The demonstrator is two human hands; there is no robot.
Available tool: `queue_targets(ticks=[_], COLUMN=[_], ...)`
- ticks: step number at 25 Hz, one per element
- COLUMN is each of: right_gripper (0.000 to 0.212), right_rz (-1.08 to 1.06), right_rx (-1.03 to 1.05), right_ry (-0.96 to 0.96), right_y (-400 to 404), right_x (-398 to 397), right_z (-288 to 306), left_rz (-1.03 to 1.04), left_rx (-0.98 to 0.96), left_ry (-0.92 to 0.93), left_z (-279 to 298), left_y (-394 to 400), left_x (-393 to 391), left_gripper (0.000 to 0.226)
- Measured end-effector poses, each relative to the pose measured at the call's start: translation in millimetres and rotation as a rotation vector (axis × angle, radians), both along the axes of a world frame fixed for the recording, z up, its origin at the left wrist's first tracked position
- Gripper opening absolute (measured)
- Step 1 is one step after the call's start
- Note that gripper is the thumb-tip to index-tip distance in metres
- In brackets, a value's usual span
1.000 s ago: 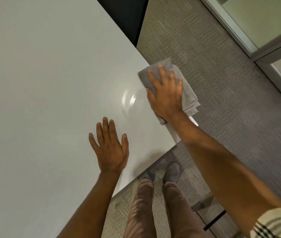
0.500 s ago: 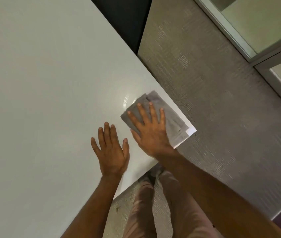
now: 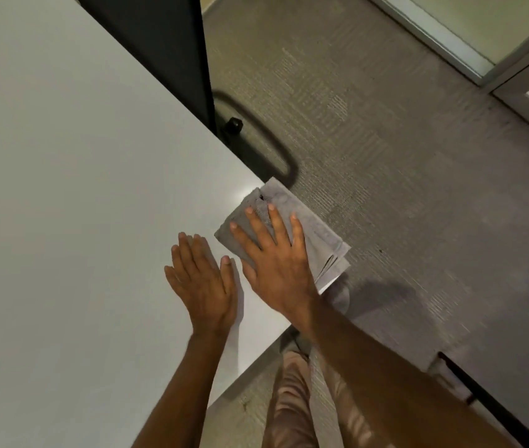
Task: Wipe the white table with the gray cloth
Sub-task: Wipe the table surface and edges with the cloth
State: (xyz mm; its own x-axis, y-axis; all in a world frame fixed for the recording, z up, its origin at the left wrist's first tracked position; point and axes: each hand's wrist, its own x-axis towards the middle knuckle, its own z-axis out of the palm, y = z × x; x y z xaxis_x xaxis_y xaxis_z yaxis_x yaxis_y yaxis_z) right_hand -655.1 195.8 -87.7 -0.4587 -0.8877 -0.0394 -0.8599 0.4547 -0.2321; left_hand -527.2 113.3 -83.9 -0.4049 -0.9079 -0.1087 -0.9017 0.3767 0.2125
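Note:
The white table (image 3: pixel 72 205) fills the left of the view, its corner near the middle right. A folded gray cloth (image 3: pixel 313 227) lies on that corner, with one end hanging past the edge. My right hand (image 3: pixel 272 263) presses flat on the cloth, fingers spread. Just to its left, my left hand (image 3: pixel 203 282) rests flat on the bare tabletop, holding nothing, its thumb close to the right hand.
A dark panel (image 3: pixel 156 46) stands behind the table's far edge, with a black curved base (image 3: pixel 263 137) on the gray carpet (image 3: pixel 402 156). A glass partition frame (image 3: pixel 482 59) runs along the top right. My legs (image 3: pixel 292 402) show below the table's near edge.
The right hand slid the cloth along the table's right edge toward the near corner, then slightly back outward. The left hand stayed flat on the table.

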Motion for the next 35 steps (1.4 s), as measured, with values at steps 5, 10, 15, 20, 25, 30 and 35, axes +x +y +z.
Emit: queue_targets(ticks=[5,10,15,20,25,30,35], right_gripper=[0.076,0.074,0.062,0.062,0.063,0.065,0.065], right_rz=[-0.017,-0.368,-0.645,-0.844,-0.271,-0.163,-0.153], right_rx=[0.003,-0.013,-0.313,-0.282,0.036,0.075,0.074], right_ry=[0.000,-0.152,-0.683,-1.337,-1.143,-1.107,-1.086], right_y=[71.2,80.7,86.6,83.1,33.3,-54.1,-26.4], right_x=[-10.7,-24.0,-39.7,-78.0,-116.7,-131.2,-128.1], right_z=[-6.5,-10.9,-6.8,4.8,3.7,3.1,0.4], left_rz=[-0.133,-0.123,-0.139,-0.126,-0.141,-0.183,-0.173], left_rx=[0.029,-0.065,-0.162,-0.127,-0.095,-0.079,-0.091], left_ry=[0.028,-0.101,-0.124,-0.123,-0.097,-0.119,-0.137], left_z=[-3.1,-15.5,-19.4,-13.3,-12.5,-12.9,-6.8], left_y=[-7.2,-6.2,-7.7,-4.9,-3.3,-5.0,-3.9], left_x=[-65.1,-103.7,-105.5,-107.9,-109.1,-102.4,-108.0], left_gripper=[0.078,0.074,0.072,0.080,0.075,0.074,0.073])
